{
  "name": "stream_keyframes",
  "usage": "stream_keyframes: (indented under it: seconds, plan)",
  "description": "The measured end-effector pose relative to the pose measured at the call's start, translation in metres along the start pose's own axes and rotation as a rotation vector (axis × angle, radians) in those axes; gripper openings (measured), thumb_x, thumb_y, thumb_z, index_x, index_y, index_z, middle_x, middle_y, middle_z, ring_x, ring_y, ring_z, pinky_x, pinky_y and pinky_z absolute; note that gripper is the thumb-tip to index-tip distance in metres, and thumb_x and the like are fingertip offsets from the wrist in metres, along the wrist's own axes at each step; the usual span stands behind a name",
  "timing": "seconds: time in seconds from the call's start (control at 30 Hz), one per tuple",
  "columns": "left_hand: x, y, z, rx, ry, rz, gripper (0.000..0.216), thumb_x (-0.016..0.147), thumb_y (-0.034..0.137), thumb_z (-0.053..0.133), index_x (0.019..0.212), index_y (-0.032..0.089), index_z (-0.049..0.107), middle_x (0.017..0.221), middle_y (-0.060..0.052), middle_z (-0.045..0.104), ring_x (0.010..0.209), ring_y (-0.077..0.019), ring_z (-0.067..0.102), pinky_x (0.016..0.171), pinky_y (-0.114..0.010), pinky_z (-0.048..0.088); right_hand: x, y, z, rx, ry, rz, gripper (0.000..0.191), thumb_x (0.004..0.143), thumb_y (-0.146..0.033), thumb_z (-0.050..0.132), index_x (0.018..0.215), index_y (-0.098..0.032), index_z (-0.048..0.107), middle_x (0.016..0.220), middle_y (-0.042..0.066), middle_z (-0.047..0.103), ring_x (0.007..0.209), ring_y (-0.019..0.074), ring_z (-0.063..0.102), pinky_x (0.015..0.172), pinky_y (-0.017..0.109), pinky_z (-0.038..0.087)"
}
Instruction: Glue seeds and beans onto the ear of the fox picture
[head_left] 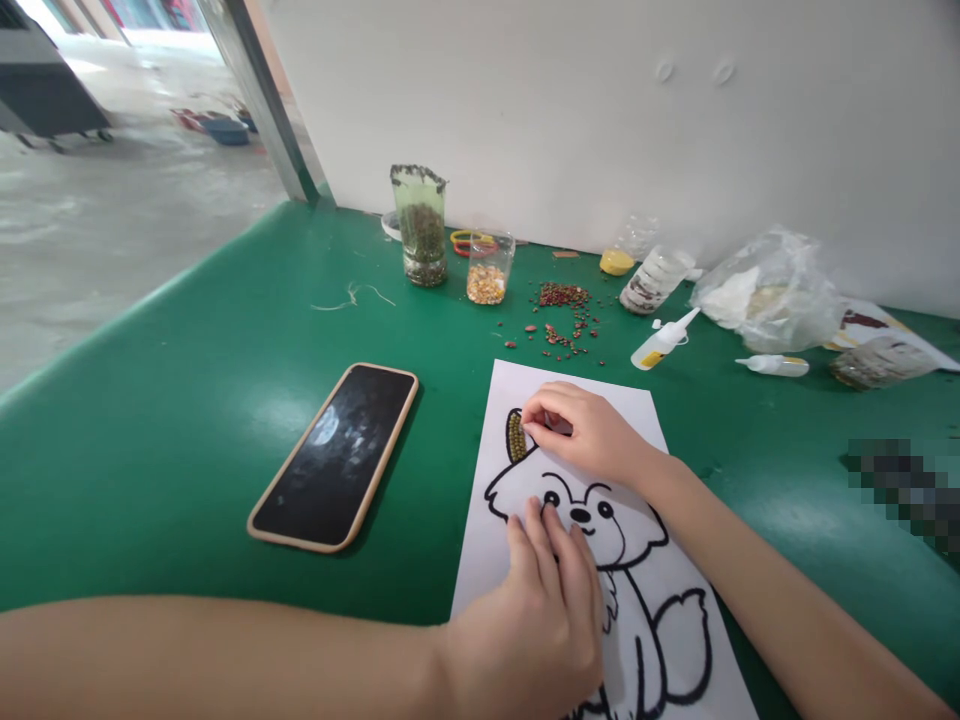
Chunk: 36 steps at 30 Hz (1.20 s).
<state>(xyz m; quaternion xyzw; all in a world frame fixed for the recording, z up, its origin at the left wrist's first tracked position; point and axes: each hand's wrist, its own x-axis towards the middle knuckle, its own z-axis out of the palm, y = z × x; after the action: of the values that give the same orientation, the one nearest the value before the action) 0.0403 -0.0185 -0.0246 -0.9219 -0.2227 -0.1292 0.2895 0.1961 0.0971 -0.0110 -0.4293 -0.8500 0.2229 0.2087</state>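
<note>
A white sheet of paper [474,560] with a black outline drawing of a fox-like animal lies before me. My left hand [536,610] rests flat on its lower left part, fingers stretched over the drawn face. At the drawn ear, my right hand [577,425] has thumb and forefinger pinched together; whatever is between them is too small to make out. Rows of small green beans [516,437] fill part of that ear, right beside my right fingertips. Part of the drawing is hidden under both hands.
Left of the paper lies a phone [337,455]. Behind are a green cup [424,225], a cup of corn kernels [489,270], loose red beans [564,296], a glue bottle [664,340], a smaller glue bottle [776,366] and a plastic bag [780,290], near a white wall [562,120].
</note>
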Motion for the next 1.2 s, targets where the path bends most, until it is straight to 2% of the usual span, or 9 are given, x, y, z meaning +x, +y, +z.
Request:
stream_keyframes:
  seconds: [1.2]
  plan:
    - [0.0001,-0.0007,0.0005,-0.011,-0.004,0.002,0.043,0.083,0.019,0.036,0.114,-0.003,0.058,0.101,-0.023,0.066,0.092,-0.0362,0.065,0.068,-0.044,0.055,0.0005,-0.0004,-0.0002,0.002,-0.02,0.038,0.007,0.082,-0.017,0.052,0.076,-0.019,0.055,0.074,0.0,0.056,0.075,0.013,0.049,0.065,0.025,0.037]
